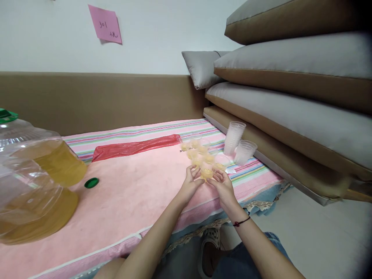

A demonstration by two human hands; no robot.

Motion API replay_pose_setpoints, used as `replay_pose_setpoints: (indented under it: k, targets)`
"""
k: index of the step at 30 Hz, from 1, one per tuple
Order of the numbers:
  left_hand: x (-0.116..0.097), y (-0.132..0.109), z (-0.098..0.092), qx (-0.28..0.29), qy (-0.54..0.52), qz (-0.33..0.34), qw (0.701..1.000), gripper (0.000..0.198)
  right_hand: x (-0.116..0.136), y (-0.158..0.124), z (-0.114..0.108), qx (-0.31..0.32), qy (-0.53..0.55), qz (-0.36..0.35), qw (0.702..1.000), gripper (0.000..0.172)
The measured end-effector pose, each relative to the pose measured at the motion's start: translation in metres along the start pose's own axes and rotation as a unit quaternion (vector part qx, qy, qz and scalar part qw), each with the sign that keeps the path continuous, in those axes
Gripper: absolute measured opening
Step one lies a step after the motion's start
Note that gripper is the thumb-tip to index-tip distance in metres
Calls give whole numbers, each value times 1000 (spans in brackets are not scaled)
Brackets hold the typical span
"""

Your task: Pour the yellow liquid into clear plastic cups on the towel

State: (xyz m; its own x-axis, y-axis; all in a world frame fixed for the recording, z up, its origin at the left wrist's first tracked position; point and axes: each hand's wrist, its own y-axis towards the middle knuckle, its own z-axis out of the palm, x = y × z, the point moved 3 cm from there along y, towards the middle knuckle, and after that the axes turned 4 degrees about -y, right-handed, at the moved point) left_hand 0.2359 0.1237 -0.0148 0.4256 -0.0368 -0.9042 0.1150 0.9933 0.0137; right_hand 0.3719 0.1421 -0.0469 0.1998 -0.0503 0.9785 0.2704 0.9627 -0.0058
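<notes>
Several clear plastic cups (194, 143) with yellow liquid in them stand close together on the pink cloth. At the near end of this group is one more clear plastic cup (207, 173) of the same liquid. My left hand (192, 181) curves round its left side, thumb and fingers at the cup. On its right side my right hand (223, 183) grips in the same way, a dark bracelet on that wrist. Beyond the right hand stand a tall stack of clear cups (233, 137) and a shorter stack (245, 152).
Two large clear jugs of yellow liquid, a near one (35, 217) and a far one (62, 162), stand at the left. A green cap (92, 182) lies beside them. A red plastic sheet (136, 147) stretches along the back. Stacked cushions (290, 58) rise on the right.
</notes>
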Motion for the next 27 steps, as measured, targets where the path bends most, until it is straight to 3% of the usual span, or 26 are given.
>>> replay_pose_setpoints:
  k: [8,14,18,21,27]
  targets:
    - [-13,-8,-19,-96,43,9,994,51,9,-10,-13,-40,19,10,999,45]
    - [-35,-37,-39,-122,77,-12,989,32,33,-19,-33,-38,16,-26,999,34]
    - [-55,-61,-52,-128,97,-19,987,35,62,16,-63,-105,-28,-109,988,38]
    - [-67,-75,-65,-143,131,-19,981,40,86,59,-88,-163,-96,-167,968,55]
    - [-81,-93,-94,-142,183,-15,973,45,110,126,-109,-135,-245,-167,946,97]
